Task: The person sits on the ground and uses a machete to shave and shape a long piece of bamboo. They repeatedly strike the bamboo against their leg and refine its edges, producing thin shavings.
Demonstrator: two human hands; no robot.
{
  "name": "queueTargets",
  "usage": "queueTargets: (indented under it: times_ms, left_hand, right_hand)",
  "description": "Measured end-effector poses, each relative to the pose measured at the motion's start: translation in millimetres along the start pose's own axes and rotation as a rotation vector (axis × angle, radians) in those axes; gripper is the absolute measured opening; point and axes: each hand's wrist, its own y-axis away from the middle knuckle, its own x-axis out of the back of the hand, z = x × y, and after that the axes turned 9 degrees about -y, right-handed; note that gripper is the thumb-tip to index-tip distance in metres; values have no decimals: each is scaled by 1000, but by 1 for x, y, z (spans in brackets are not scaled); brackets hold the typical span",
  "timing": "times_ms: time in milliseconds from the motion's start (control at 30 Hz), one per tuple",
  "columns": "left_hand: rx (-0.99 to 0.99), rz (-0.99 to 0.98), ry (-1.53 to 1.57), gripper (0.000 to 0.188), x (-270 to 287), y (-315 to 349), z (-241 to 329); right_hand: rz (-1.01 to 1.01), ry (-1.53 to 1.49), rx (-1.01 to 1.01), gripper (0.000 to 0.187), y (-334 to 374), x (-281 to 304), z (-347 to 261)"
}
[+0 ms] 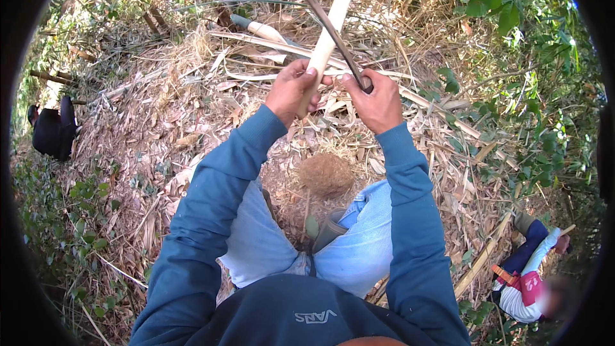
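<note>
My left hand (pixel 288 94) grips the lower part of a pale, peeled wooden or bamboo piece (pixel 337 18), which tapers to a point at its far end. In my right hand (pixel 379 104) is the near end of a long dark machete (pixel 312 4), fingers wrapped round it. Its narrow blade slants up to the left and crosses the pale piece above my hands; whether the two touch there I cannot tell. Below, between my knees, lies a round brown fibrous clump (pixel 325 175).
Dry leaves and shavings (pixel 160 134) cover the ground. Beyond my hands lies a partly peeled pole (pixel 264 29) among long strips. A person in dark clothing (pixel 54 129) is at the far left, another person (pixel 528 275) at the lower right. Green bushes (pixel 538 96) stand at the right.
</note>
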Motion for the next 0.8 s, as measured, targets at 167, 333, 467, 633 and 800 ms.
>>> queueTargets:
  times_ms: [167,333,467,633,800]
  left_hand:
    - [52,87,36,15,9,4,-1]
    - [142,137,-22,26,-8,15,-2]
    - [179,130,-42,29,-8,25,0]
    - [182,160,20,23,-6,33,12]
    - [181,144,-19,20,-6,38,20]
  right_hand:
    - [11,314,117,28,8,-2,11]
    - [-15,377,262,26,13,-18,-2]
    - [0,356,375,27,7,-26,4]
    - [51,414,404,31,-2,-28,4]
    - [79,448,409,34,-4,-28,6]
